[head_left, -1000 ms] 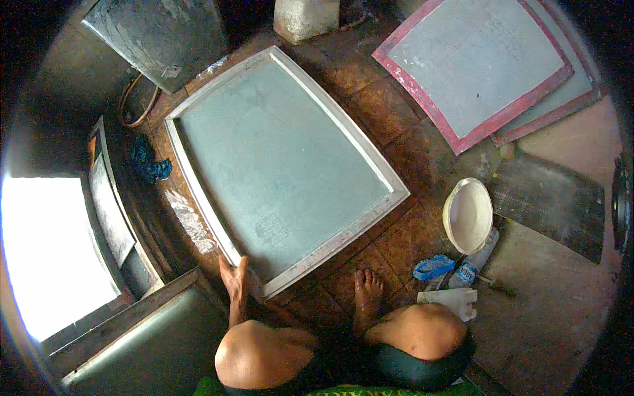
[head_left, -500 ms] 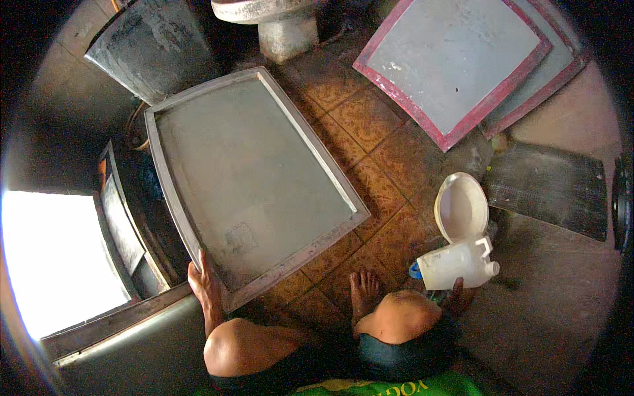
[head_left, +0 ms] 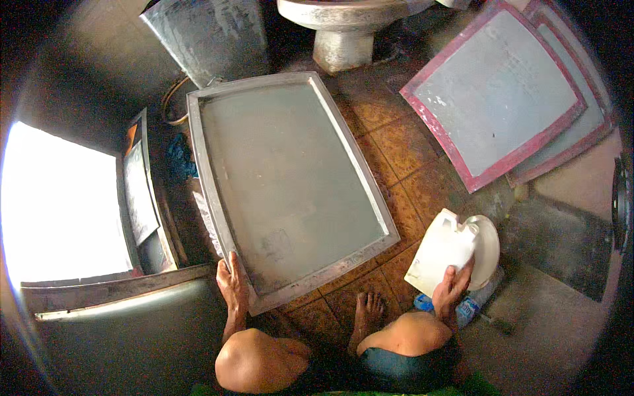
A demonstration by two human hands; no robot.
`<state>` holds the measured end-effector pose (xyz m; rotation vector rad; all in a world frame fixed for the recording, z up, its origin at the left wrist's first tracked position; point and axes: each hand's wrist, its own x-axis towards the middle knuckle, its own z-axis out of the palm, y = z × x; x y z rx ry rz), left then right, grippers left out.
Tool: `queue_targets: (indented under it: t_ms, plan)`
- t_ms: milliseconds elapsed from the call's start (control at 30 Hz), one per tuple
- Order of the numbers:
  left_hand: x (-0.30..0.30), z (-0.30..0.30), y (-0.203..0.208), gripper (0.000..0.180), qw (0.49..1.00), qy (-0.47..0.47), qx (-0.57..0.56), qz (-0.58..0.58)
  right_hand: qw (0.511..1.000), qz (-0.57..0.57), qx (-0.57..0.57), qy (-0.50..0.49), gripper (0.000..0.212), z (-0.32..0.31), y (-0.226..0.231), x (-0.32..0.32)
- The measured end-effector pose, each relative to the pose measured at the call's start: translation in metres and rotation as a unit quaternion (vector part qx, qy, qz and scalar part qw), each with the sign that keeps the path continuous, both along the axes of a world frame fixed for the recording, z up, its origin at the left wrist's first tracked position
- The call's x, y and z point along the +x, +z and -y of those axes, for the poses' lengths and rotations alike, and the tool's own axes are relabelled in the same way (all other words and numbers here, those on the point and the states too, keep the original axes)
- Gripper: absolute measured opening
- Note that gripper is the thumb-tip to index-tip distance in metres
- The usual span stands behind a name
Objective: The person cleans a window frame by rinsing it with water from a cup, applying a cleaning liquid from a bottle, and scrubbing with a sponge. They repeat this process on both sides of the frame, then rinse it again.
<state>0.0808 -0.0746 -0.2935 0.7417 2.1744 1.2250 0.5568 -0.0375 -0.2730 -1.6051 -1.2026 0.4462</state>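
Note:
A large screen frame (head_left: 391,239) with grey mesh stands tilted in front of me. My left hand (head_left: 232,285) is closed on its lower left corner, thumb along the edge. At right, my right hand (head_left: 453,289) grips a whitish plastic jug (head_left: 432,257) by its side, the jug tipped over. Behind the jug, and partly hidden by it, is a round white tub (head_left: 489,247). Beside my right wrist lies a clear plastic bottle (head_left: 469,310) with a blue label. My bare foot (head_left: 368,310) rests between the frame and the jug.
Red-edged screen frames (head_left: 492,99) lean at the upper right. A stained white pedestal basin or toilet (head_left: 343,46) stands at the back, near a dark grey bin-like container (head_left: 208,39). A dark panel (head_left: 561,237) lies right, on the floor (head_left: 403,148). Bright light enters at left.
My right hand has lifted and turned the jug, so its handle and neck point up and away instead of right. The view has shifted left; my left hand keeps its hold on the frame.

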Motion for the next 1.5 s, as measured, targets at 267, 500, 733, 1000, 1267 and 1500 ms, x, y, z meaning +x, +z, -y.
queue_targets:
  t_ms: [267,500,733,1000,1267,1500]
  plan:
    - [-0.009,0.024,-0.047,0.042,0.999,0.004,-0.003,0.051,0.973,0.047,-0.1,0.203,0.088,-0.076,0.038,-0.077]
    - [-0.004,0.021,-0.066,0.05,0.995,0.024,-0.013,0.1,0.927,0.095,-0.125,0.34,0.082,-0.126,0.063,-0.135]
    - [-0.002,0.019,-0.084,0.058,0.978,0.061,-0.044,0.195,0.829,0.31,-0.135,0.446,0.08,-0.158,0.1,-0.185]
    - [0.004,0.011,-0.087,0.061,0.984,0.072,-0.03,0.159,0.749,0.425,-0.129,0.491,0.081,-0.177,0.093,-0.205]
    - [0.002,0.015,-0.11,0.061,0.986,0.062,-0.022,0.154,0.709,0.463,-0.136,0.514,0.082,-0.186,0.089,-0.218]
    - [0.005,0.016,-0.112,0.059,0.983,0.06,-0.03,0.169,0.734,0.316,-0.219,0.56,0.079,-0.203,0.072,-0.203]
